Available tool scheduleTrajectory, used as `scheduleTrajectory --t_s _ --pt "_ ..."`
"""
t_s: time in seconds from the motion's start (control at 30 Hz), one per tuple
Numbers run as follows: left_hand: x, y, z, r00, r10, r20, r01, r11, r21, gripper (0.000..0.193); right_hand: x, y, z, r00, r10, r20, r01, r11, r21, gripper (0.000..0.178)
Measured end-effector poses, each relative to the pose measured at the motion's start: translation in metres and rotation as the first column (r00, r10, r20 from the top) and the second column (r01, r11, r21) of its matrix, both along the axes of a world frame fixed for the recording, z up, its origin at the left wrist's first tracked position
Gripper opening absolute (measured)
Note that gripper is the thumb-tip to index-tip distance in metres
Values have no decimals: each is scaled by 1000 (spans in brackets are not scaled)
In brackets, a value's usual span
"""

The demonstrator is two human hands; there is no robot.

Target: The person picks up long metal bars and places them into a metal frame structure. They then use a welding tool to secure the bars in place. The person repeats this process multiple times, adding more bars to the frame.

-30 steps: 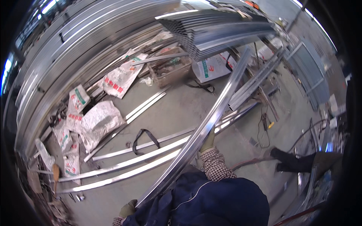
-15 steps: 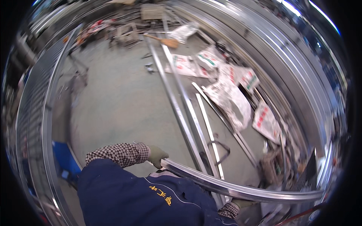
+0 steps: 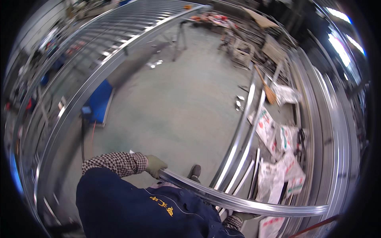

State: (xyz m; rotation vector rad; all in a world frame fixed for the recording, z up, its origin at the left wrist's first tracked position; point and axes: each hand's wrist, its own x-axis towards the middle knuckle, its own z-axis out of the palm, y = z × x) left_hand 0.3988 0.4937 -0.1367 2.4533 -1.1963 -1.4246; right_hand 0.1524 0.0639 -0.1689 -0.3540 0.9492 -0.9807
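Observation:
A long, shiny metal profile [image 3: 238, 201] runs across the front of my body, from near my waist toward the right. My left hand [image 3: 155, 166], in an olive-green glove, is closed round its left end. Farther right, my right hand [image 3: 243, 215], gloved in the same colour, grips the profile from below; its fingers are mostly hidden by the metal. Both arms wear black-and-white checked sleeves under a dark blue garment. One shoe [image 3: 195, 171] shows on the floor just beyond the profile.
At the left stands a long metal rack [image 3: 95, 75] with many slats, and a blue panel [image 3: 100, 104] beside it. Two metal bars [image 3: 240, 139] lie on the floor, near white bags [image 3: 286, 137] and a broom [image 3: 269, 94]. Stacked profiles [image 3: 317, 119] line the right side.
My view has swung to the left: the rack and blue panel show more fully, and the floor bars and bags sit farther right. Both hands still hold the profile.

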Motion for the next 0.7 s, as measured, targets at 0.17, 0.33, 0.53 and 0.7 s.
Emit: scheduleTrajectory --t_s 0.17,0.33,0.53,0.7 --pt "-9 34 -21 935 345 85 -346 938 -10 70 161 -46 -24 950 306 55 -306 952 -13 54" --pt "-72 39 -73 681 731 -48 -731 682 21 63 321 -33 -66 741 660 126 -661 750 -38 49" --pt "-160 25 -112 172 984 -38 -983 175 64 58 481 99 -99 261 959 112 -943 278 -184 72" --pt "-234 40 -140 -148 987 -67 -989 -148 6 45 521 278 -101 -150 979 135 -954 -108 -281 78"
